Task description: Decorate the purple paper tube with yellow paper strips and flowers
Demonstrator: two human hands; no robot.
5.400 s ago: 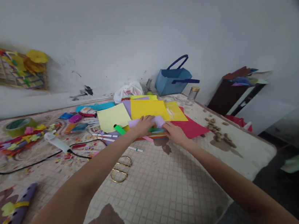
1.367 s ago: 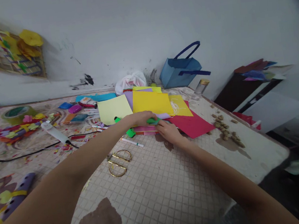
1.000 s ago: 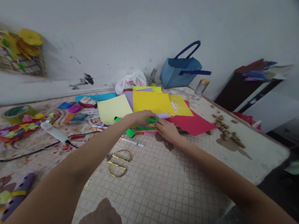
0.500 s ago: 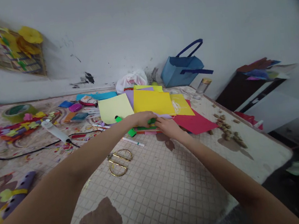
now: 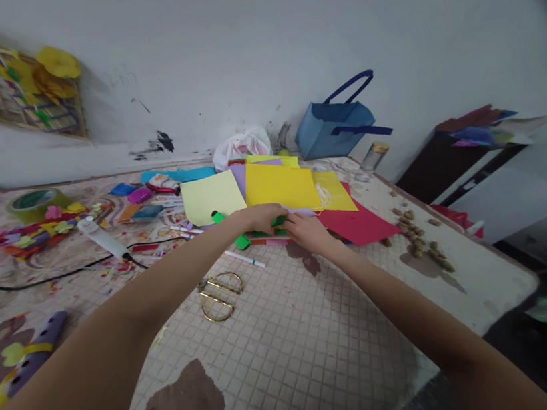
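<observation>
At the front edge of a pile of coloured paper, my left hand (image 5: 266,217) and my right hand (image 5: 308,230) meet with bent fingers. A small green thing (image 5: 279,220) shows between them; its kind is hidden by the fingers. Yellow paper (image 5: 281,187) lies just behind my hands, a pale yellow sheet (image 5: 212,198) to their left and a red sheet (image 5: 361,220) to their right. Partly under my left forearm is a bright green marker (image 5: 242,241), beside a white pen (image 5: 245,258). Gold-handled scissors (image 5: 221,297) lie nearer to me.
A glue gun (image 5: 104,239) with a black cord, a roll of tape (image 5: 35,204) and paper scraps lie at left. A blue bag (image 5: 334,130) stands against the wall, near a lidded jar (image 5: 374,156). Peanuts (image 5: 414,233) are scattered at right, near the table's edge.
My hands stay at the same spot on the paper pile, with hardly any finger movement. The whole view has shifted very slightly.
</observation>
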